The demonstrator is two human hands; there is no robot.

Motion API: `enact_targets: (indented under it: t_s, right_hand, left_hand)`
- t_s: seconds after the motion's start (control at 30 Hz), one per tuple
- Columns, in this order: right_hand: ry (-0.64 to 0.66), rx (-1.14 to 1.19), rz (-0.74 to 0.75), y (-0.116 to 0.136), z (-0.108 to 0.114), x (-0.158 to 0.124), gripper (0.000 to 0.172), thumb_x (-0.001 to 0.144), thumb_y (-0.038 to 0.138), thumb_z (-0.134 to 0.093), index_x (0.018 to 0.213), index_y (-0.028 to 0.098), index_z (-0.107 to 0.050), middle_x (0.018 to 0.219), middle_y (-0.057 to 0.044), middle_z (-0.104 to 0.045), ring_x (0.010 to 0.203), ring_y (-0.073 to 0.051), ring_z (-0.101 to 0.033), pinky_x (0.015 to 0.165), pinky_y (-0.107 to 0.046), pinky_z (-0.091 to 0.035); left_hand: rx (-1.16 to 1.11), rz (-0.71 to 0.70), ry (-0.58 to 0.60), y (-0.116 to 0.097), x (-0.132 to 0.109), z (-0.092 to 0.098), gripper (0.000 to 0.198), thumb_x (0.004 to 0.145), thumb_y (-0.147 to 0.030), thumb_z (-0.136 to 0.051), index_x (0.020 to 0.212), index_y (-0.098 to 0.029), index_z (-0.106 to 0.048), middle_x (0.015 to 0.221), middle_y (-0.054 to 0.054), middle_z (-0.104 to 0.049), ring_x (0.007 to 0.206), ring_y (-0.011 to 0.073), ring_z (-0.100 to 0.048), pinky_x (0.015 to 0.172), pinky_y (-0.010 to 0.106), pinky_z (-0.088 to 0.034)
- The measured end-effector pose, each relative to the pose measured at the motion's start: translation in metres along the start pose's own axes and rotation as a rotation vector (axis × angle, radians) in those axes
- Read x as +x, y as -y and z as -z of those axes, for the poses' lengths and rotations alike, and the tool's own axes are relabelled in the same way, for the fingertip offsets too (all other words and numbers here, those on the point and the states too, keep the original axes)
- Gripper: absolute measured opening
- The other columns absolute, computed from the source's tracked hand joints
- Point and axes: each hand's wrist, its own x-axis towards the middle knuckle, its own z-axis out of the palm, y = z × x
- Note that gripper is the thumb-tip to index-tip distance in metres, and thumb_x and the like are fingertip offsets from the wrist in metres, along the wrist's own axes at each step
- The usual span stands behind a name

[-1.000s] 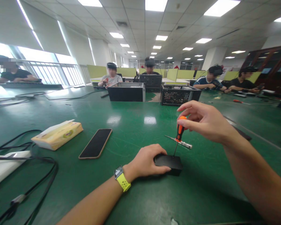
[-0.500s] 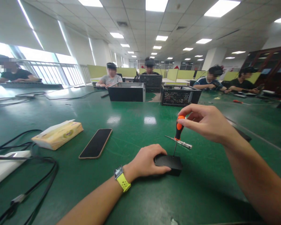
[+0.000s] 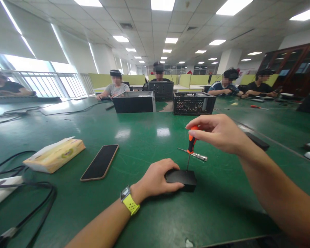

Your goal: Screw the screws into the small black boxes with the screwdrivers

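Note:
My left hand (image 3: 158, 178) is wrapped round the near left side of a small black box (image 3: 183, 178) that lies flat on the green table (image 3: 150, 137). My right hand (image 3: 217, 132) pinches the top of an orange and black screwdriver (image 3: 190, 142). The screwdriver stands upright with its thin shaft down on the box's top. A silver tool (image 3: 193, 154) lies on the table just behind the box.
A black phone (image 3: 100, 162) and a yellow tissue pack (image 3: 54, 155) lie to the left, with black cables (image 3: 28, 193) at the near left. A computer case (image 3: 134, 101) and a black crate (image 3: 193, 103) stand farther back. Several people sit at the far side.
My right hand's fingers have closed in on the screwdriver's top and shifted slightly. The view has dipped and shifted a little. My left hand stays on the box.

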Motion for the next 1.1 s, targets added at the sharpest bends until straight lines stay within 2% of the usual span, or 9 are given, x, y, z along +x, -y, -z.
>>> enact_targets:
  t_s: [0.17,0.37,0.47,0.57,0.73,0.93,1.1]
  right_hand:
    - [0.010,0.088,-0.022,0.004,-0.001,0.000,0.020,0.074,0.016,-0.062,0.093,0.016,-0.069,0.084,-0.004,-0.073,0.073,-0.018,-0.070,0.064,-0.026,-0.056]
    - [0.026,0.042,0.002,0.003,0.000,0.000,0.022,0.078,0.033,-0.066,0.094,0.019,-0.073,0.080,-0.003,-0.073,0.069,-0.018,-0.068,0.060,-0.028,-0.055]
    - [0.018,0.045,0.021,0.000,0.001,0.001,0.025,0.077,0.029,-0.066,0.099,0.020,-0.074,0.087,-0.003,-0.074,0.073,-0.019,-0.068,0.064,-0.029,-0.055]
    - [0.032,0.112,-0.024,-0.001,0.001,0.002,0.027,0.077,0.024,-0.065,0.102,0.018,-0.072,0.091,-0.004,-0.074,0.076,-0.020,-0.069,0.066,-0.029,-0.056]
    - [0.023,0.054,0.019,-0.004,-0.003,0.005,0.028,0.077,0.034,-0.069,0.098,0.017,-0.073,0.084,-0.004,-0.075,0.070,-0.019,-0.067,0.061,-0.028,-0.054]
    - [-0.016,0.106,0.013,-0.009,-0.010,0.010,0.030,0.077,0.026,-0.066,0.105,0.015,-0.070,0.092,-0.006,-0.074,0.076,-0.020,-0.069,0.067,-0.029,-0.055]
    - [-0.012,0.125,0.014,-0.018,-0.015,0.016,0.035,0.077,0.034,-0.068,0.107,0.015,-0.069,0.080,-0.005,-0.074,0.067,-0.018,-0.067,0.062,-0.030,-0.053]
  left_hand:
    - [0.000,-0.002,-0.001,0.000,0.000,0.000,0.036,0.075,-0.041,-0.070,0.101,-0.018,-0.061,0.093,0.005,-0.064,0.084,0.0197,-0.059,0.075,0.029,-0.045]
    - [0.000,0.004,-0.007,-0.001,-0.001,0.000,0.036,0.074,-0.041,-0.071,0.100,-0.018,-0.061,0.094,0.005,-0.063,0.084,0.0197,-0.059,0.074,0.029,-0.045]
    - [0.002,-0.003,-0.007,0.000,-0.001,0.000,0.036,0.075,-0.041,-0.071,0.100,-0.017,-0.061,0.093,0.005,-0.063,0.083,0.0196,-0.059,0.074,0.029,-0.045]
    - [0.012,-0.008,-0.005,0.001,-0.001,0.001,0.035,0.076,-0.041,-0.070,0.101,-0.018,-0.061,0.094,0.005,-0.063,0.084,0.0199,-0.058,0.075,0.030,-0.045]
    - [0.047,0.006,-0.019,-0.001,0.000,0.001,0.035,0.079,-0.044,-0.067,0.103,-0.019,-0.062,0.095,0.005,-0.064,0.088,0.0209,-0.058,0.077,0.030,-0.046]
    - [0.079,0.069,-0.087,0.006,0.002,0.000,0.037,0.083,-0.046,-0.063,0.108,-0.019,-0.061,0.101,0.006,-0.063,0.094,0.0224,-0.057,0.084,0.033,-0.045]
    - [0.080,0.079,-0.082,0.010,0.004,0.001,0.038,0.079,-0.045,-0.068,0.108,-0.020,-0.062,0.100,0.006,-0.064,0.093,0.0230,-0.057,0.085,0.035,-0.045]
